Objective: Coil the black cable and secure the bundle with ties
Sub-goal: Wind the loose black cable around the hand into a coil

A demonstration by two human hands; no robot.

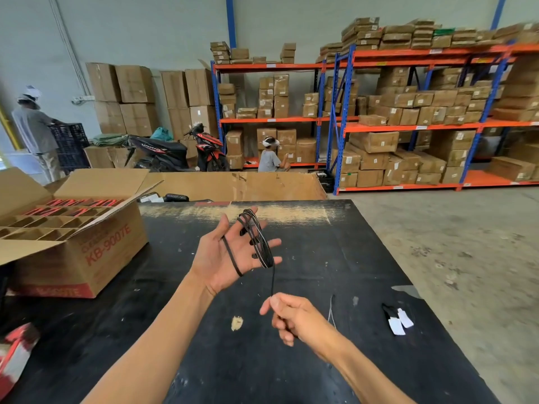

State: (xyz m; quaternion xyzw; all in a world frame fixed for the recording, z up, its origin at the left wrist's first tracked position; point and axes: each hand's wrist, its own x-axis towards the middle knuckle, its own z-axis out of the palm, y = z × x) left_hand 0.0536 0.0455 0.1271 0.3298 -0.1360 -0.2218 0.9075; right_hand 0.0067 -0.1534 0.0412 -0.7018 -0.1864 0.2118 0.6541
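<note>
My left hand is held up over the black table, palm toward me and fingers spread. The black cable is wound in several loops around its fingers, with one strand crossing the palm. A single strand hangs down from the coil to my right hand, which pinches it between thumb and fingers just below and to the right. A thin silvery tie lies on the table right of my right hand.
An open cardboard box with dividers stands on the table's left. A black item with white tags lies at the right. A red packet sits at the near left edge. Two people, a scooter and box-filled shelves stand beyond.
</note>
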